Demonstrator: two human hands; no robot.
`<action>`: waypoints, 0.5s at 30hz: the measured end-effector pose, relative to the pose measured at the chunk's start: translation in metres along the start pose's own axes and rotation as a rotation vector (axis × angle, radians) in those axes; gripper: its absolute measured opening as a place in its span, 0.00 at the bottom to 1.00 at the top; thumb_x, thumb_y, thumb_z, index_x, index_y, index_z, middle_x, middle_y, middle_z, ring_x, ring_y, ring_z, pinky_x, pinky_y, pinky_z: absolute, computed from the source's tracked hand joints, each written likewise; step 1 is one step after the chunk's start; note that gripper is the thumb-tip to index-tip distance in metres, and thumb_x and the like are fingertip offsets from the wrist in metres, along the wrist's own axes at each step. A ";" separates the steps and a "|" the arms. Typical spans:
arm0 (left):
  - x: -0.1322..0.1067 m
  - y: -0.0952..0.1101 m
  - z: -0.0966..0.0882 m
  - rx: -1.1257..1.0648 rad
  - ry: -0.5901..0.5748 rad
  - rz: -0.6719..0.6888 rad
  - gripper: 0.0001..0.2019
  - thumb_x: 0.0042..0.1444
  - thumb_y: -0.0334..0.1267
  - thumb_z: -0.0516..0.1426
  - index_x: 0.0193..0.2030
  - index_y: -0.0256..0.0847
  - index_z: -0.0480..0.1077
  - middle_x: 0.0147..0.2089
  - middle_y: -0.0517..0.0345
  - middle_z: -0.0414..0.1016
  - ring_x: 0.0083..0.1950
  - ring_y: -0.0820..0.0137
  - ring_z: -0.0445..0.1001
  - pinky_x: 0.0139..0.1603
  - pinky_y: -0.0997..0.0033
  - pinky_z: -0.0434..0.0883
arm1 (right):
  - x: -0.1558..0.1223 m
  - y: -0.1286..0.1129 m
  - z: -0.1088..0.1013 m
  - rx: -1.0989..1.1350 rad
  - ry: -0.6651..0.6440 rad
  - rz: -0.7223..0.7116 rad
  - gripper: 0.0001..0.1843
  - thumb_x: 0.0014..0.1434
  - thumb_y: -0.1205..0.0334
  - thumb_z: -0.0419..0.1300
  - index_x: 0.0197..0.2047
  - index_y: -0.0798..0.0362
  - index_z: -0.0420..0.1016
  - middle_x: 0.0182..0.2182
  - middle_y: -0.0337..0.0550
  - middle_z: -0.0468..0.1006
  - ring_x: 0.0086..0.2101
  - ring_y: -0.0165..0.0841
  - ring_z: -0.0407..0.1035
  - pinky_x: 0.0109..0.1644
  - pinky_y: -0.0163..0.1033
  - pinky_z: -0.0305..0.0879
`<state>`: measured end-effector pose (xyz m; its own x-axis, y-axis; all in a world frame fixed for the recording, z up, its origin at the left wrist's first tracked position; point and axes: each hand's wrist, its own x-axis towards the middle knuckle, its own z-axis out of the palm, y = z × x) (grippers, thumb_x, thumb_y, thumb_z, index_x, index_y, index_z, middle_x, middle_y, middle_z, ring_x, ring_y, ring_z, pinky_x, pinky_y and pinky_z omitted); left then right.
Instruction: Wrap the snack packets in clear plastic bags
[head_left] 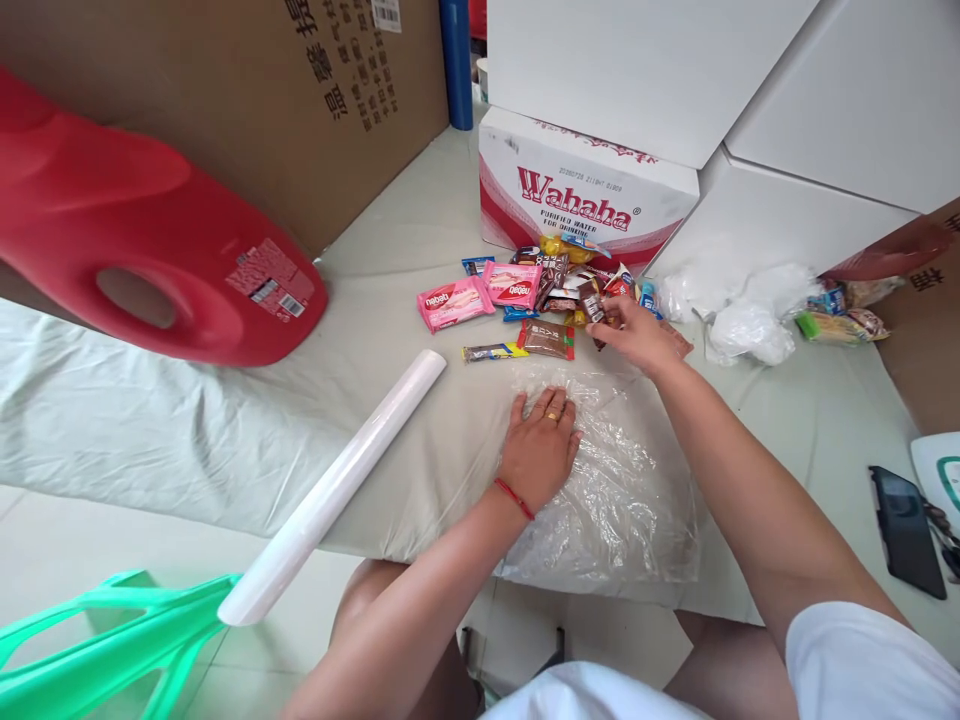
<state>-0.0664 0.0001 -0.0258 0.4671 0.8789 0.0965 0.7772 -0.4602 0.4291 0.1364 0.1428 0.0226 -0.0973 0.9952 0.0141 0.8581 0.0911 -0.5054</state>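
My left hand (541,440) lies flat, fingers outstretched, on a crinkled sheet of clear plastic film (630,490) spread along the table's front edge. At the pile of packaged snacks (551,275), my right hand (637,330) has its fingers closed on a small brown-wrapped snack (592,300); part of the grip is hidden. Two pink wafer packets (454,302) rest on the left of the pile. Nearer to my left hand are a flat brown packet (546,339) and a slim yellow-and-blue packet (493,352). A white roll of film (337,485) lies aslant to the left.
Behind the snacks stands a Wahaha water carton (585,190) beneath white boxes (637,70). A large red jug (150,230) is at the left. Crumpled clear bags (750,310), a phone (906,530) and more snacks (844,325) are at the right. A green stool (112,640) stands below.
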 end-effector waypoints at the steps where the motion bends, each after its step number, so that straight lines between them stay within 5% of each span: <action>1: -0.001 0.000 0.000 -0.004 0.001 0.002 0.23 0.73 0.42 0.46 0.69 0.39 0.68 0.75 0.42 0.64 0.76 0.55 0.60 0.77 0.36 0.52 | -0.003 0.005 -0.004 0.037 0.036 0.045 0.27 0.59 0.47 0.62 0.55 0.56 0.73 0.41 0.46 0.79 0.38 0.38 0.71 0.47 0.46 0.69; 5: -0.003 0.000 -0.001 -0.011 -0.006 0.005 0.23 0.74 0.43 0.45 0.69 0.39 0.67 0.75 0.43 0.63 0.77 0.55 0.59 0.77 0.37 0.51 | -0.020 0.023 -0.020 0.071 0.092 0.110 0.25 0.52 0.49 0.68 0.51 0.52 0.76 0.41 0.45 0.80 0.37 0.40 0.70 0.48 0.50 0.70; 9: -0.001 -0.004 -0.003 -0.049 0.007 -0.005 0.23 0.74 0.42 0.43 0.67 0.39 0.69 0.75 0.46 0.65 0.77 0.58 0.60 0.77 0.40 0.52 | -0.052 0.014 -0.036 0.227 0.036 0.035 0.29 0.49 0.52 0.69 0.55 0.51 0.77 0.50 0.49 0.79 0.42 0.42 0.72 0.51 0.52 0.71; 11: 0.000 -0.007 -0.003 -0.082 0.016 -0.004 0.22 0.75 0.42 0.43 0.65 0.41 0.70 0.74 0.48 0.67 0.76 0.60 0.61 0.77 0.43 0.53 | -0.076 0.003 -0.040 0.478 -0.073 0.052 0.29 0.52 0.50 0.67 0.57 0.50 0.76 0.52 0.50 0.79 0.45 0.43 0.74 0.52 0.51 0.72; 15: 0.001 -0.009 -0.003 -0.076 0.012 0.012 0.21 0.73 0.39 0.45 0.65 0.41 0.70 0.74 0.48 0.67 0.76 0.59 0.61 0.77 0.43 0.54 | -0.119 -0.005 -0.032 0.947 -0.427 0.322 0.29 0.56 0.44 0.60 0.51 0.58 0.80 0.39 0.54 0.83 0.39 0.46 0.78 0.45 0.50 0.73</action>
<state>-0.0745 0.0060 -0.0268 0.4711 0.8749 0.1128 0.7371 -0.4606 0.4945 0.1600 0.0248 0.0514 -0.2612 0.8556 -0.4469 0.1553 -0.4197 -0.8943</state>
